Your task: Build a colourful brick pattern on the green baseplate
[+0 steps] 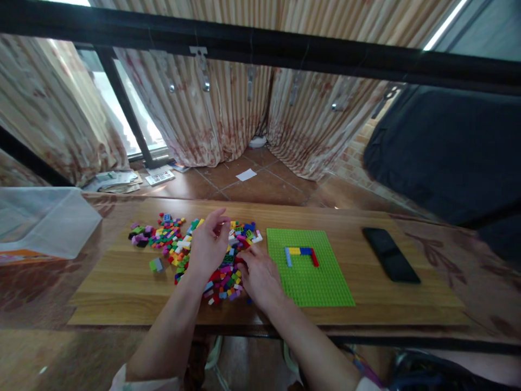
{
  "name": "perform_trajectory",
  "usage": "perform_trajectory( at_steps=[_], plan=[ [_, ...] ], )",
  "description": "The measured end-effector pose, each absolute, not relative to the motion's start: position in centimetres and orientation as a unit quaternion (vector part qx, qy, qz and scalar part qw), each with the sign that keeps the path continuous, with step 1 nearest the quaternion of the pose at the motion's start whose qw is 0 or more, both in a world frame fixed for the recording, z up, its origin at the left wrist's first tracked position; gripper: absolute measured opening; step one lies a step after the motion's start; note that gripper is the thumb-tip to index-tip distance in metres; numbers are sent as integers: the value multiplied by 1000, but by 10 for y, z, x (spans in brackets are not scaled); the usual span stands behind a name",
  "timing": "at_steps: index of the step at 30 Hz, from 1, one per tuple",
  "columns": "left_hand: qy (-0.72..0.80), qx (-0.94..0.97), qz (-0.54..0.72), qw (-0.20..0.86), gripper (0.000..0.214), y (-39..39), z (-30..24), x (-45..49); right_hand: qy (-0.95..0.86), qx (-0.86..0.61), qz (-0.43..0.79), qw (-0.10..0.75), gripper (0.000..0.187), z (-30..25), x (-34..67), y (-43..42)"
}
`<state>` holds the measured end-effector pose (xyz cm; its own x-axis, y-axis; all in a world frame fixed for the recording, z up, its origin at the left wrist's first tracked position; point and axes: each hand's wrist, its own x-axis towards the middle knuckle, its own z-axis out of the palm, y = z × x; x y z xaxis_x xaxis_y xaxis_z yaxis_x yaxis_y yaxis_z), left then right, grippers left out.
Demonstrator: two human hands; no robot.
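A heap of small mixed-colour toy bricks (222, 282) spreads over the left half of the wooden table. My left hand (208, 244) hovers over the heap, thumb and fingers loosely bent and apart, with nothing visible between them. Reaching into the heap's right side, my right hand (260, 271) has its fingers curled down among the bricks; what they pinch, if anything, is hidden. Just right of it lies a green baseplate (313, 288). On the plate, a light blue brick (288, 257), a yellow brick (294, 251), a dark blue brick (305, 251) and a red brick (315, 257) form a three-sided outline.
A black phone (391, 255) lies at the table's right. Beside the left end stands a clear plastic bin (52, 222). A green and grey brick piece (156, 265) sits apart from the heap. A dark bar (260, 51) crosses the upper view before curtains (228, 119).
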<state>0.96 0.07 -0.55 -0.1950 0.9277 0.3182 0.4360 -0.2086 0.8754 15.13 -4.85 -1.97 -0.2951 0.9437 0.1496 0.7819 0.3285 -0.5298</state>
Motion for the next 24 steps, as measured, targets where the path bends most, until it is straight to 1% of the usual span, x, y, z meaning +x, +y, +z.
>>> perform_trajectory(
  at_steps=[17,24],
  plan=[
    [591,596,495,227,37,-1,3,12,-793,-552,166,197,21,-16,148,-43],
    [582,596,502,232,37,0,-1,11,-795,-545,166,211,20,-19,152,-45]
  ],
)
